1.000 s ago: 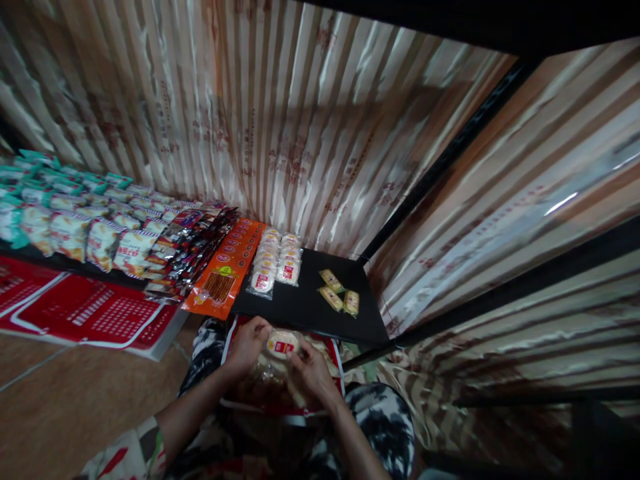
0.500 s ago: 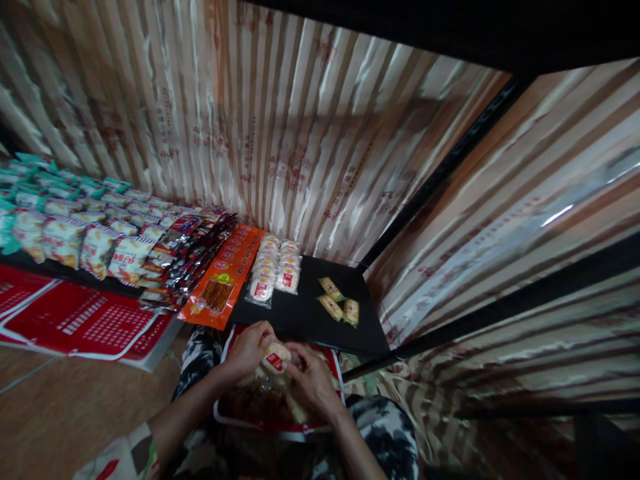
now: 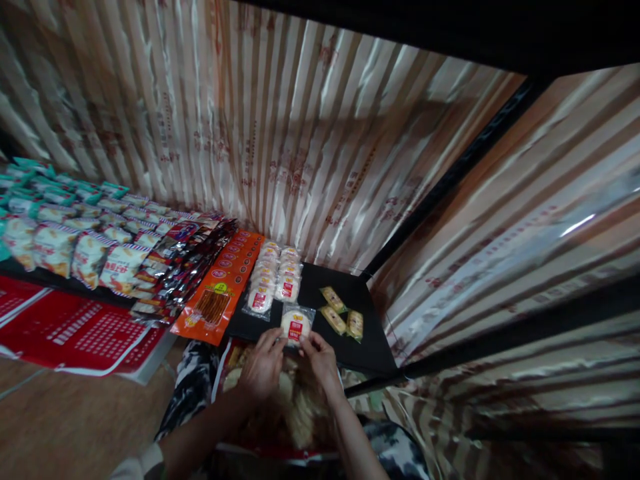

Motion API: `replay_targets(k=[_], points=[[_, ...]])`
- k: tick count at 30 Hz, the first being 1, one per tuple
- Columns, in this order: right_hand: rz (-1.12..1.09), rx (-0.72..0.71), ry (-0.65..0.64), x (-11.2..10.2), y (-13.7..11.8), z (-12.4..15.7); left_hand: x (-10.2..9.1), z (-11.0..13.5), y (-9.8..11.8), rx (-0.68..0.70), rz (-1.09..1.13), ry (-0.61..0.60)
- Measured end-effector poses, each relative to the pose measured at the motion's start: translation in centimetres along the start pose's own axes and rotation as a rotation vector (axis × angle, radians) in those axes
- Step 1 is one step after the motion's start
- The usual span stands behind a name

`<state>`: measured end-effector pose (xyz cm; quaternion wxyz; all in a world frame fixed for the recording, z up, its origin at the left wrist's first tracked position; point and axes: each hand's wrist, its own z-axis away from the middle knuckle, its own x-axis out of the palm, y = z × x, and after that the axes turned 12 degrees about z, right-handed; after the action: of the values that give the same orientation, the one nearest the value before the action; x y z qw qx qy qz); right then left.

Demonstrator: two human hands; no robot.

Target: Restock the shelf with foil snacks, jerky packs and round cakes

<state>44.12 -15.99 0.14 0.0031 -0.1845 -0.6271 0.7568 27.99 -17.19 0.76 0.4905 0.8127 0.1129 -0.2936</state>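
Between my two hands is a clear packet with a round white cracker (image 3: 296, 325) and a red label, held at the front edge of the black shelf (image 3: 310, 283). My left hand (image 3: 265, 363) pinches its lower left corner. On the lower right corner, the fingers of my right hand (image 3: 320, 357) are closed. Just beyond lie two overlapping rows of the same white cracker packets (image 3: 261, 293). Below my hands a red basket (image 3: 220, 380) with a white rim holds more packaged food, partly hidden by my arms.
Three small yellow snack packets (image 3: 334, 320) lie on the shelf's right. Left of the cracker rows are an orange bag (image 3: 215, 293), dark shiny packets (image 3: 183, 267) and rows of white snack bags (image 3: 123, 267). A black frame post (image 3: 445, 173) slants up at right; red baskets (image 3: 95, 327) stand lower left.
Both hands have moved forward and slightly right with the cracker packet, from above the basket to the shelf's front edge. The packet now faces up, spread flat. The view has shifted slightly.
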Motion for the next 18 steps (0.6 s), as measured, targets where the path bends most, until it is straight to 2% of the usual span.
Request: replay_targets(k=[4,9,15,18], points=[[-0.014,0.029,0.039,0.8,0.0,-2.8,1.6,-1.5,-0.1,-0.1,-0.073,-0.107],[0.163,-0.021,0.091,1.2,-0.1,-5.6,1.9,-4.0,-0.2,-0.192,-0.139,-0.184],[0.621,-0.055,0.119,1.4,-0.7,-7.2,1.9,-5.8,-0.4,-0.25,-0.195,-0.234],[0.777,-0.069,0.117,1.7,-1.1,-7.5,2.0,-6.2,-0.7,-0.247,-0.202,-0.229]])
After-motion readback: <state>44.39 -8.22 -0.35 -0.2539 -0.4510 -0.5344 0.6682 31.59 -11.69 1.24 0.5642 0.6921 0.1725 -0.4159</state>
